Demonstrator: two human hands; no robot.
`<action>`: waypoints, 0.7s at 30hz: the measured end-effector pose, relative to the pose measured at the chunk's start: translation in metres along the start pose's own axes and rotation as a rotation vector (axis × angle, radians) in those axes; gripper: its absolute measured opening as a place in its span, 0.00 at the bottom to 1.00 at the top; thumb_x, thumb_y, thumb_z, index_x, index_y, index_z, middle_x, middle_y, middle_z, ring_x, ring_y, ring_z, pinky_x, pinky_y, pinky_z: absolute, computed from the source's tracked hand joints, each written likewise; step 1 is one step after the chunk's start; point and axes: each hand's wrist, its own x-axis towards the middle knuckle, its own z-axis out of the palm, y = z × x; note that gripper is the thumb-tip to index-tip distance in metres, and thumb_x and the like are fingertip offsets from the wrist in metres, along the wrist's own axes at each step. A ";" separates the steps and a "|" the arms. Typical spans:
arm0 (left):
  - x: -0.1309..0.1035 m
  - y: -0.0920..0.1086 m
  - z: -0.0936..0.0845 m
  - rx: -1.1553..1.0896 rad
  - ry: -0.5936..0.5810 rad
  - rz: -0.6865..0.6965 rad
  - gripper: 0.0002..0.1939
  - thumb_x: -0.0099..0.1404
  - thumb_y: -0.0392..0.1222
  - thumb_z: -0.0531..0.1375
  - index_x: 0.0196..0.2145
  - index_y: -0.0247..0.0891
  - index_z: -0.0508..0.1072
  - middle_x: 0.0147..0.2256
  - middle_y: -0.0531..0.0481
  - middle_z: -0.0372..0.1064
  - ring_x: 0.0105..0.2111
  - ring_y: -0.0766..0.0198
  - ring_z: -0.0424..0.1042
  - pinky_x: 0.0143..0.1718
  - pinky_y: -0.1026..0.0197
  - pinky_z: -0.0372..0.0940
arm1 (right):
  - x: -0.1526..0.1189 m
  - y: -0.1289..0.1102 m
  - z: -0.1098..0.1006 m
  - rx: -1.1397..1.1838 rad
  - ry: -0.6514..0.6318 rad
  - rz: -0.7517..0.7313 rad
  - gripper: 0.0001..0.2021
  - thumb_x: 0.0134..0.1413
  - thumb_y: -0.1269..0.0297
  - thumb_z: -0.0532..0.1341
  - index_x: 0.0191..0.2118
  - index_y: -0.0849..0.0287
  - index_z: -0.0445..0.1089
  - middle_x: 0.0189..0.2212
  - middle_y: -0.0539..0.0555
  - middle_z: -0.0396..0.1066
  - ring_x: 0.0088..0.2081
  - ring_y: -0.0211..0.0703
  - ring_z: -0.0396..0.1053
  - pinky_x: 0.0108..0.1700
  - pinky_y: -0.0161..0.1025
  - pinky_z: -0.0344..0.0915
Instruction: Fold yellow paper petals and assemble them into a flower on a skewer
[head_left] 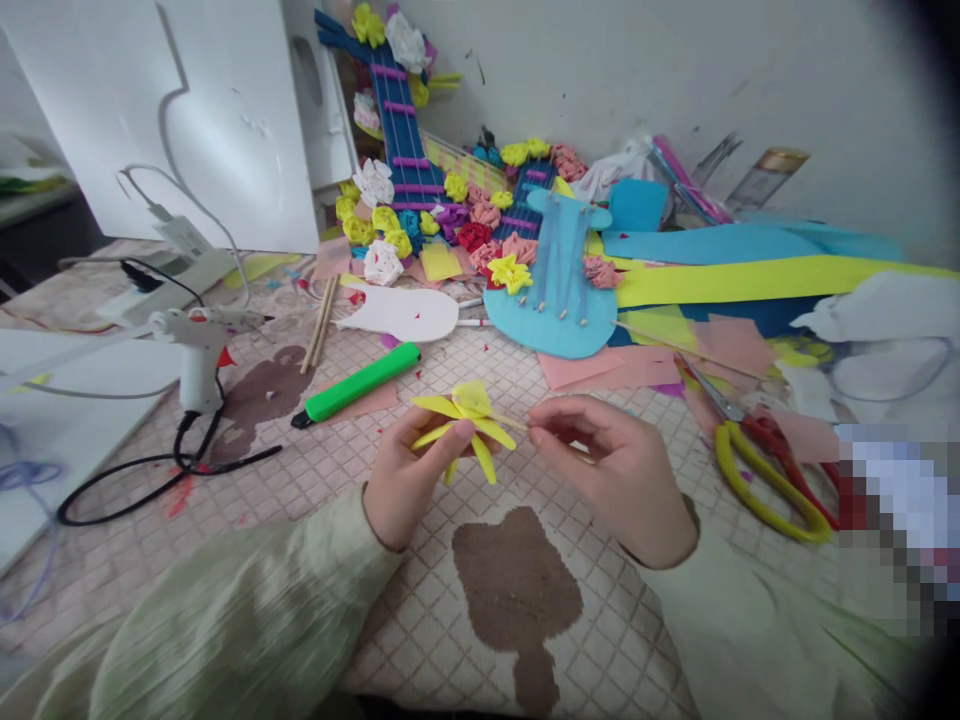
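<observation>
A yellow paper flower (487,432) with long narrow petals is pinched in my left hand (424,450), the thumb pressing near its middle. My right hand (604,455) holds a thin wooden stick (510,421) between thumb and fingertips. The stick's far end meets the flower at a small square of yellow paper (470,397). Both hands are above the patterned tablecloth (420,600), close together but not touching.
A green cutter (364,383) and a white glue gun (196,360) lie to the left. Scissors with yellow and red handles (765,470) are at the right. Behind stand a light-blue paper instrument (555,310), a white cutout (409,313) and crumpled paper flowers (382,262).
</observation>
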 end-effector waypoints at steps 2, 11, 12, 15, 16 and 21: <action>0.000 -0.001 -0.001 -0.003 0.009 0.002 0.09 0.57 0.39 0.58 0.36 0.33 0.68 0.34 0.45 0.72 0.33 0.58 0.72 0.36 0.56 0.69 | 0.000 0.000 0.000 -0.008 0.008 0.002 0.04 0.44 0.69 0.59 0.30 0.59 0.68 0.27 0.52 0.70 0.29 0.38 0.68 0.31 0.36 0.67; 0.000 0.002 0.000 -0.038 0.034 0.014 0.09 0.56 0.40 0.58 0.34 0.32 0.69 0.33 0.45 0.72 0.32 0.60 0.73 0.34 0.58 0.69 | 0.001 0.002 -0.001 -0.035 0.038 -0.017 0.04 0.43 0.69 0.60 0.30 0.58 0.68 0.27 0.51 0.70 0.27 0.36 0.67 0.30 0.35 0.67; 0.000 0.002 0.000 -0.039 0.036 0.012 0.09 0.57 0.40 0.58 0.34 0.32 0.69 0.33 0.45 0.72 0.32 0.60 0.73 0.35 0.58 0.68 | 0.001 0.002 -0.001 -0.041 0.044 -0.021 0.04 0.43 0.69 0.60 0.29 0.58 0.68 0.26 0.51 0.70 0.27 0.36 0.67 0.30 0.35 0.67; 0.000 0.002 -0.001 -0.030 0.034 0.009 0.08 0.57 0.40 0.57 0.34 0.33 0.69 0.34 0.45 0.72 0.32 0.60 0.72 0.36 0.57 0.68 | 0.001 0.002 -0.001 -0.055 0.060 -0.037 0.03 0.43 0.69 0.60 0.29 0.58 0.68 0.26 0.50 0.70 0.27 0.36 0.67 0.30 0.34 0.67; 0.000 0.002 -0.001 -0.024 0.035 0.009 0.08 0.57 0.39 0.57 0.34 0.33 0.69 0.35 0.45 0.72 0.32 0.60 0.72 0.36 0.57 0.68 | 0.001 0.001 -0.001 -0.058 0.063 -0.043 0.03 0.43 0.69 0.60 0.29 0.58 0.68 0.26 0.50 0.70 0.26 0.36 0.67 0.30 0.34 0.67; 0.002 0.002 -0.001 0.010 0.028 0.019 0.09 0.57 0.41 0.57 0.34 0.33 0.70 0.34 0.46 0.72 0.32 0.60 0.72 0.36 0.57 0.68 | -0.001 0.001 -0.002 -0.084 0.067 -0.071 0.03 0.43 0.69 0.60 0.29 0.57 0.68 0.25 0.49 0.70 0.26 0.35 0.67 0.30 0.33 0.67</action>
